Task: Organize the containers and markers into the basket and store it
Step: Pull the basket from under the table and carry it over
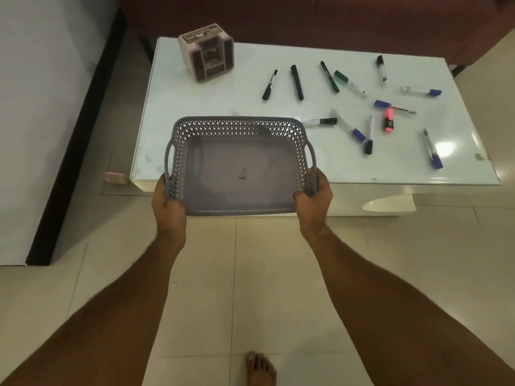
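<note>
You've got your left hand (167,201) and right hand (315,197) clamped on the near corners of the empty grey basket (239,126), with the markers (296,82) scattered on the table (195,101) beyond your right hand.

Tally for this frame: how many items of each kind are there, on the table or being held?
Markers: 11
Pink highlighter: 1
Compartment container: 1
Basket: 1
Total: 14
</note>
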`<state>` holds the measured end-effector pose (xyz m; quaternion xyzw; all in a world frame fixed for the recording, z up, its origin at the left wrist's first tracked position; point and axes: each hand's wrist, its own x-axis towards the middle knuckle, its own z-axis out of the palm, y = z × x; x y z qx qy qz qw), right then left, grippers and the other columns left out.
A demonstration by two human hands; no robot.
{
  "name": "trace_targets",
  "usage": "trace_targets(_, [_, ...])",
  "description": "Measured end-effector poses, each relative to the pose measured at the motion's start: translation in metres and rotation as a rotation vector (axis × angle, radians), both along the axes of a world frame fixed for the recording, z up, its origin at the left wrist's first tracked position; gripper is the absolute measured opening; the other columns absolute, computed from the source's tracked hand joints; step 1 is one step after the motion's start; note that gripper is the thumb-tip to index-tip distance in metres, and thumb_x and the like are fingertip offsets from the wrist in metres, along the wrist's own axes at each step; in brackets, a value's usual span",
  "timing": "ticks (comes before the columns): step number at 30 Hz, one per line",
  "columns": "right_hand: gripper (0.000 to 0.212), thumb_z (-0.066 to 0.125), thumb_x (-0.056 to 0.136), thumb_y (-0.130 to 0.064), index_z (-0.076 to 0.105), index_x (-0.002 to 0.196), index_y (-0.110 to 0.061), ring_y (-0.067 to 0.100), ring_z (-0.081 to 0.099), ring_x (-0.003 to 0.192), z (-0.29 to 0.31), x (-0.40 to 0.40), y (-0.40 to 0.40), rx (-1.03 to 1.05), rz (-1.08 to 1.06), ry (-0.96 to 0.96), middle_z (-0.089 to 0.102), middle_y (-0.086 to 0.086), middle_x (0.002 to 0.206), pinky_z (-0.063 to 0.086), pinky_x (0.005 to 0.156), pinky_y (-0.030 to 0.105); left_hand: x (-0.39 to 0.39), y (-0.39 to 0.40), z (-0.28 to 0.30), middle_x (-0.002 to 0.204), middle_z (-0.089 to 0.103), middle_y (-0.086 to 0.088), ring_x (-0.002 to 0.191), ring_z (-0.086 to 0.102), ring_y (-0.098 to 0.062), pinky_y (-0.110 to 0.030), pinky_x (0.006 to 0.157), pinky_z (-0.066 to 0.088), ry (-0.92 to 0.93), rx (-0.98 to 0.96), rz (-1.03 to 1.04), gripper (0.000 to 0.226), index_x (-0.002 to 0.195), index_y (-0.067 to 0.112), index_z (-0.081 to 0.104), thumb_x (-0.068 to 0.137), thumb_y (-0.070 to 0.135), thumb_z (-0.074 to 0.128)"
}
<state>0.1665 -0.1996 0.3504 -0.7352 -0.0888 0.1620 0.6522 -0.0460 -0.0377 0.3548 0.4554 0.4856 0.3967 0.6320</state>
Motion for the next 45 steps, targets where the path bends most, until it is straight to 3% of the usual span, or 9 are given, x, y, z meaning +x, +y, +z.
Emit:
trace_targets(6, [0.052,0.056,0.074,0.024,0.065,0.119,0.001,0.006,0.06,0.073,-0.003,0.031,0.042,-0.043,0.038,-0.036,0.065,0.004,0.093,0.05,0.061,0.017,0.026,0.039,-0.006,0.086,0.07,0.021,0.079,0.064,0.0,-0.016,0.064,0.051,0.048,-0.013,0.012,0.047,0.105,0.028,0.07,0.085,-0.005,0.042])
trace_targets(14, [0.047,0.055,0.075,0.023,0.067,0.114,0.0,0.016,0.056,0.074,-0.012,0.06,0.096,-0.079,0.017,-0.03,0.064,0.006,0.086,0.052,0.064,0.026,0.062,0.103,-0.022,0.103,0.064,0.003,0.092,0.059,-0.006,-0.02,0.084,0.048,0.132,-0.04,0.066,0.056,0.13,0.003,0.063,0.084,-0.023,0.044])
trace_targets(18, [0.045,0.058,0.078,0.02,0.067,0.117,0.0,0.014,0.057,0.075,-0.016,0.067,0.119,-0.131,-0.02,0.02,0.065,0.006,0.088,0.056,0.067,0.029,0.072,0.126,-0.019,0.129,0.065,-0.027,0.109,0.062,-0.025,-0.041,0.107,0.05,0.24,-0.003,0.105,0.048,0.136,-0.003,0.061,0.092,-0.017,0.046])
trace_targets(21, [0.045,0.062,0.082,0.018,0.067,0.122,-0.002,0.012,0.061,0.075,-0.014,0.068,0.129,-0.168,-0.035,0.048,0.068,0.005,0.093,0.057,0.068,0.023,0.077,0.138,-0.018,0.126,0.071,-0.017,0.108,0.065,-0.021,-0.018,0.091,0.051,0.37,0.052,0.094,0.043,0.135,0.005,0.065,0.096,-0.007,0.049])
trace_targets(25, [0.045,0.061,0.081,0.018,0.066,0.122,-0.002,0.009,0.058,0.071,-0.015,0.067,0.13,-0.198,-0.023,0.024,0.066,0.007,0.088,0.054,0.065,0.025,0.08,0.149,-0.019,0.126,0.072,-0.013,0.118,0.066,-0.027,-0.032,0.103,0.051,0.458,0.072,0.044,0.035,0.136,0.008,0.065,0.103,0.005,0.053])
trace_targets(28, [0.048,0.064,0.08,0.013,0.064,0.125,-0.004,0.023,0.066,0.087,-0.013,0.065,0.129,-0.231,-0.025,-0.029,0.07,0.017,0.104,0.062,0.072,0.031,0.082,0.149,-0.018,0.127,0.071,-0.015,0.121,0.066,-0.027,-0.039,0.108,0.051,0.416,0.041,0.049,0.034,0.136,0.004,0.064,0.102,0.004,0.056])
trace_targets(32, [0.082,0.076,0.082,-0.004,0.038,0.154,-0.006,0.028,0.047,0.142,0.001,0.064,0.132,-0.444,-0.055,-0.277,0.049,0.013,0.153,0.033,0.097,-0.008,0.081,0.149,-0.011,0.119,0.07,-0.002,0.1,0.065,0.001,-0.031,0.096,0.054,0.487,0.138,0.039,0.034,0.132,0.008,0.063,0.098,0.011,0.062])
trace_targets(38, [0.083,0.063,0.085,-0.032,0.031,0.156,-0.004,0.034,0.036,0.149,0.036,0.058,0.176,-0.68,0.247,-0.693,0.038,0.017,0.16,0.036,0.121,0.049,0.08,0.164,0.01,0.153,0.048,-0.01,0.144,0.045,-0.029,-0.041,0.121,0.037,0.798,0.571,-0.185,0.068,0.154,0.014,0.034,0.095,0.025,0.068])
trace_targets(45, [0.088,0.057,0.092,-0.048,0.02,0.159,-0.005,0.035,0.022,0.156,0.042,0.015,0.273,-0.831,0.601,-0.895,0.026,0.018,0.166,0.014,0.127,0.046,0.058,0.213,0.019,0.167,0.03,-0.015,0.156,0.026,-0.034,-0.046,0.13,0.011,1.073,0.809,-0.33,0.075,0.16,0.009,0.022,0.1,0.047,0.045])
